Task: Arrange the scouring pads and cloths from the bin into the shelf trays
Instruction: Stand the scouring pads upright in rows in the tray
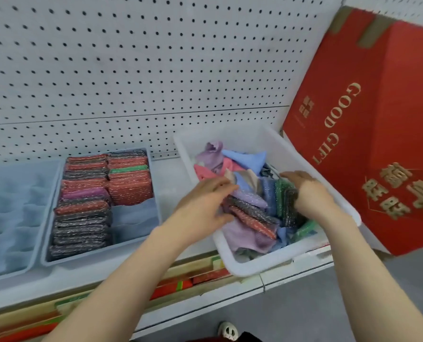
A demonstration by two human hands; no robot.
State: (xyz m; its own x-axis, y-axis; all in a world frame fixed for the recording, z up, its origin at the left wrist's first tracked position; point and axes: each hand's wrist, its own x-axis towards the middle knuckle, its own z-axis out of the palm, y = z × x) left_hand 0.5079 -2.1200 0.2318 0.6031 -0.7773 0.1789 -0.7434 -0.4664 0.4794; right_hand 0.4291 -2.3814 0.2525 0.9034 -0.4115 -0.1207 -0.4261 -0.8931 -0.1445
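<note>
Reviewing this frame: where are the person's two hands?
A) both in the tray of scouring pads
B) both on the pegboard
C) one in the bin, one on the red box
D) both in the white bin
D: the left hand and right hand both reach among the cloths and pads inside the white bin.

On the shelf (173,178), two trays (156,193) sit left of the bin (242,265); a box (378,119) leans right of it.
</note>
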